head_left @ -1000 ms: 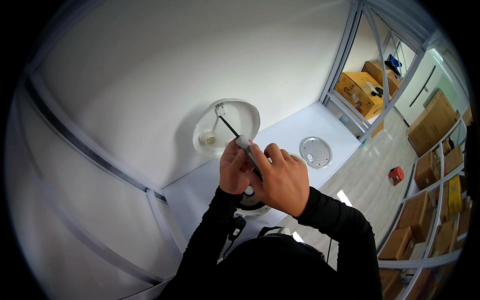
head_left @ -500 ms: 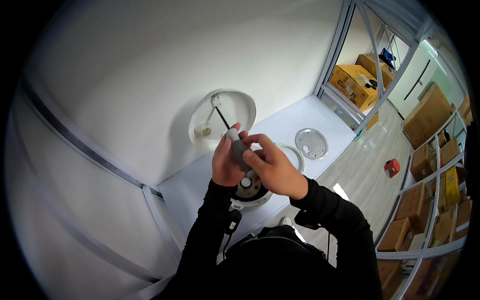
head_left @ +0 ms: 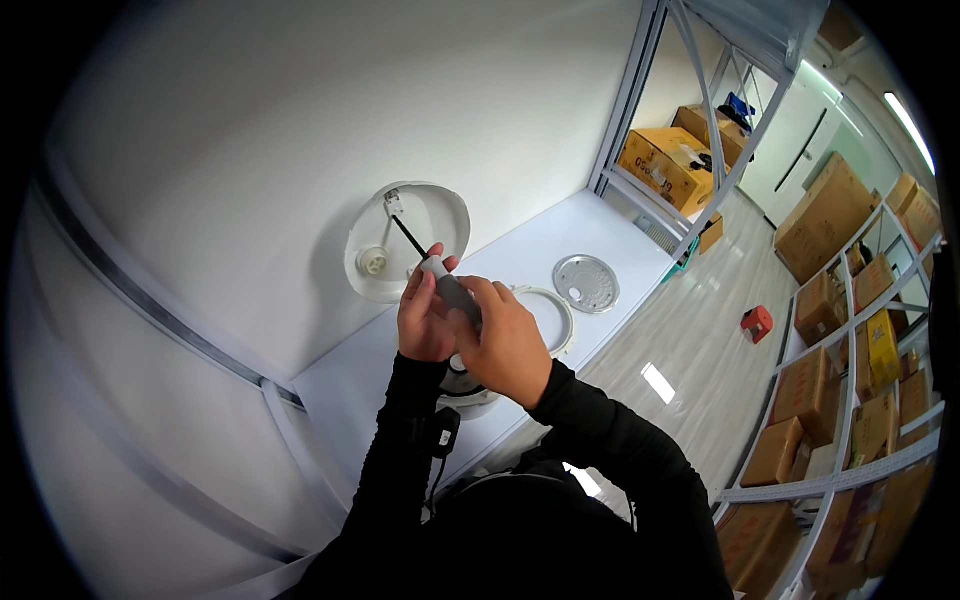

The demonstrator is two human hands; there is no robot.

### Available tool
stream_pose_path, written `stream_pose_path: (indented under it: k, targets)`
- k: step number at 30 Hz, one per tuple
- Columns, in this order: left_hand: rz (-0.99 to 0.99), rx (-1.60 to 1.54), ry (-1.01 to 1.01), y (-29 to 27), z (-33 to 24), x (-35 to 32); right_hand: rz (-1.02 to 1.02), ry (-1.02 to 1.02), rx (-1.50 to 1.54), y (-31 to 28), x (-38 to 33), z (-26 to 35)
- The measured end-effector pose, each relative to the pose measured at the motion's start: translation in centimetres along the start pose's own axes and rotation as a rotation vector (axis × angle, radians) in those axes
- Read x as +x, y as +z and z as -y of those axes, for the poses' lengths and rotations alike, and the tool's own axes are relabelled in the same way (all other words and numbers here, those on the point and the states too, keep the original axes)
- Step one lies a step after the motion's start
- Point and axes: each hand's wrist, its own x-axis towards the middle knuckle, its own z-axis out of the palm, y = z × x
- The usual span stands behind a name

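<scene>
A screwdriver (head_left: pixel 453 291) with a grey handle and dark shaft is held in both hands, slanting up and left. My left hand (head_left: pixel 425 328) closes around the front of its handle. Higher on the handle, my right hand (head_left: pixel 507 345) grips with curled fingers. The tip reaches a small white fitting (head_left: pixel 394 204) inside a round white housing (head_left: pixel 437 235), which leans against the wall. Whether the tip sits in a screw is too small to tell. Lower in the housing is a round white socket (head_left: pixel 373 262). Beneath my hands, a dark-centred round part (head_left: pixel 455 385) is mostly hidden.
On the white bench (head_left: pixel 610 225) lie a white ring (head_left: pixel 567 335) and a perforated metal disc (head_left: pixel 590 284). A black boxy device (head_left: pixel 444 430) hangs near my left wrist. Cardboard boxes (head_left: pixel 805 395) fill shelves at right; a red object (head_left: pixel 757 323) stands on the floor.
The view has shifted, so the whole scene sits further left. My right hand has turned over the screwdriver's handle and now covers more of it. The tip stays near the fitting.
</scene>
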Motion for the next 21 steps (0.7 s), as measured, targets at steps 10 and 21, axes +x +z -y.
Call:
stream_pose_path:
  k: [10, 21]
  targets:
    - [0.066, 1.704, 0.255, -2.9, -2.5, -5.4, 0.079, 0.151, 0.183, -1.9, 0.6, 0.0]
    - [0.147, 1.987, 0.159, -0.7, 1.8, -8.0, -0.008, -0.09, -0.108, -3.1, 2.2, 1.5]
